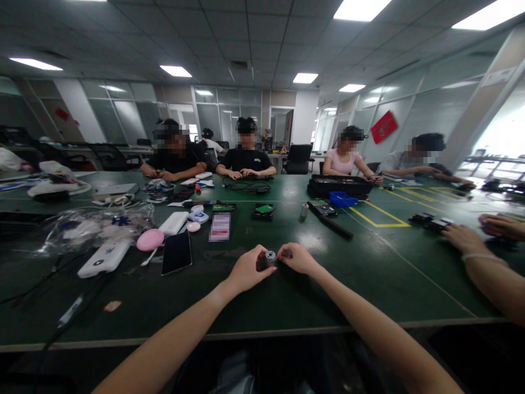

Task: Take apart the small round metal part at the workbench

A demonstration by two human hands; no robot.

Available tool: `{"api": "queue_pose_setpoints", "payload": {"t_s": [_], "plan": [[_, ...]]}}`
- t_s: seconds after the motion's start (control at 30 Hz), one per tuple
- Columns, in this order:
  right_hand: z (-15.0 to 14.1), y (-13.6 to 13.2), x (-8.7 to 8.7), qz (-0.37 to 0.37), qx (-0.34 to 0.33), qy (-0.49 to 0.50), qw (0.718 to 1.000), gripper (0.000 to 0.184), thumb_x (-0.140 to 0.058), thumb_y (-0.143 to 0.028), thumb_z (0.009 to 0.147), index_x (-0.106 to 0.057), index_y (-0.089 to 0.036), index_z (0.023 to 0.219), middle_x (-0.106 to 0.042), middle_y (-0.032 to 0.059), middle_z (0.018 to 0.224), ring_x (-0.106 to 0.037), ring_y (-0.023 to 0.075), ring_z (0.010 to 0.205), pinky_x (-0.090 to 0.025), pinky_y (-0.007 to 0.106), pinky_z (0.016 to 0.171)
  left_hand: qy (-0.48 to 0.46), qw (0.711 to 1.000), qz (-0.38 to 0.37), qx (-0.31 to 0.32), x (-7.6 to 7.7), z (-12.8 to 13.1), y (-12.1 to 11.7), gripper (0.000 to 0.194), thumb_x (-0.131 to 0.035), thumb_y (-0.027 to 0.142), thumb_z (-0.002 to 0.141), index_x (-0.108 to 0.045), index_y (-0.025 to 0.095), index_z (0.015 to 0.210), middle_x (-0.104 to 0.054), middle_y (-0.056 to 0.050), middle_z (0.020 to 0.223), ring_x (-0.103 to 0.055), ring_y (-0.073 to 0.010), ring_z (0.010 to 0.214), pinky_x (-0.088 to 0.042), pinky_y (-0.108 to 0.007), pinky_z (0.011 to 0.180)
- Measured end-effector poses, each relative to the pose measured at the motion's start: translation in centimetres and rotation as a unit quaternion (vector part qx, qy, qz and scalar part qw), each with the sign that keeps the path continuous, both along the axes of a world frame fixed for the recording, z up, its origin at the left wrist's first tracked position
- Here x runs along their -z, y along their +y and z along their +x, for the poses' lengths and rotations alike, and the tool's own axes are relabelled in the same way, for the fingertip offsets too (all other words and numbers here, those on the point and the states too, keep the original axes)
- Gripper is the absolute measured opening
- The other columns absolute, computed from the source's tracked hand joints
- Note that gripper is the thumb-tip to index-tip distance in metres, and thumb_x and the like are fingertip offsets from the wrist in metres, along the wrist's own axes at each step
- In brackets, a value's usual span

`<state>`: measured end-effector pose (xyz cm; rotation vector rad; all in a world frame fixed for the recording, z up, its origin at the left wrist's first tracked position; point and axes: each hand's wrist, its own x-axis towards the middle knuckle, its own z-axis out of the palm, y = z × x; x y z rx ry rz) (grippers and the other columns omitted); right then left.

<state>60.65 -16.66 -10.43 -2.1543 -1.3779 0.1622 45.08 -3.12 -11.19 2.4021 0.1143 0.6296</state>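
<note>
My left hand (247, 269) and my right hand (298, 258) meet over the green table (369, 273), both with fingers curled around a small silver cylindrical part (270, 256) held between them. The part's round top faces up. A dark piece shows under the left fingers; I cannot make out what it is. Both forearms reach in from the near edge.
A black phone (176, 252), a pink round case (150, 239), a white device (104, 258) and plastic bags lie left. Hard drives (262, 211), a small metal cylinder (304, 210), a black bar (335, 226) and a black tray (340, 185) lie ahead. Another person's arms (484, 262) rest at right; several people sit opposite.
</note>
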Motion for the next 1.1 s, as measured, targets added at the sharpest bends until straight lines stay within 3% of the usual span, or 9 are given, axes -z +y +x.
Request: {"api": "queue_pose_setpoints", "payload": {"t_s": [0.6, 0.77, 0.87, 0.97, 1.1], "plan": [[0.07, -0.12, 0.04, 0.016, 0.012, 0.011, 1.0, 0.019, -0.057, -0.009, 0.073, -0.071, -0.022, 0.076, -0.07, -0.0008, 0.077, -0.059, 0.0125, 0.064, -0.043, 0.022, 0.06, 0.003, 1.0, -0.003, -0.005, -0.35, -0.15, -0.19, 0.031, -0.068, 0.04, 0.073, -0.054, 0.021, 0.094, -0.062, -0.001, 0.083, -0.057, -0.0162, 0.066, -0.043, -0.025, 0.058], [-0.02, 0.16, -0.05, 0.102, 0.019, 0.021, 0.994, 0.015, -0.055, -0.012, 0.075, -0.068, -0.019, 0.073, -0.068, 0.0, 0.074, -0.054, 0.0109, 0.059, -0.041, 0.022, 0.057, -0.004, 1.0, -0.013, 0.005, -0.14, -0.07, -0.18, 0.031, -0.069, 0.038, 0.073, -0.054, 0.021, 0.095, -0.063, -0.001, 0.086, -0.057, -0.0158, 0.067, -0.043, -0.025, 0.06], [-0.14, 0.55, -0.25, 0.176, -0.026, 0.137, 0.974, 0.011, -0.058, -0.025, 0.078, -0.064, -0.016, 0.073, -0.068, 0.0029, 0.08, -0.055, 0.01, 0.058, -0.042, 0.021, 0.054, -0.005, 1.0, -0.017, 0.008, -0.06, -0.02, -0.16, 0.03, -0.069, 0.037, 0.073, -0.054, 0.021, 0.094, -0.063, 0.0, 0.086, -0.057, -0.0153, 0.067, -0.043, -0.025, 0.06], [-0.38, 0.8, -0.47, 0.233, -0.085, 0.276, 0.929, 0.025, -0.067, -0.039, 0.073, -0.06, -0.015, 0.073, -0.067, 0.0059, 0.086, -0.059, 0.012, 0.064, -0.044, 0.022, 0.054, -0.002, 1.0, -0.019, 0.007, -0.17, -0.03, -0.16, 0.029, -0.069, 0.035, 0.073, -0.054, 0.021, 0.094, -0.063, 0.0, 0.085, -0.057, -0.0155, 0.066, -0.043, -0.025, 0.059], [-0.87, 0.73, -0.7, 0.233, -0.137, 0.337, 0.902, 0.032, -0.073, -0.043, 0.069, -0.06, -0.014, 0.074, -0.066, 0.0054, 0.084, -0.062, 0.0142, 0.072, -0.047, 0.024, 0.06, 0.003, 1.0, -0.025, 0.008, -0.48, -0.15, -0.23, 0.027, -0.069, 0.034, 0.073, -0.054, 0.021, 0.093, -0.064, -0.001, 0.086, -0.059, -0.0163, 0.07, -0.044, -0.025, 0.06]]}}
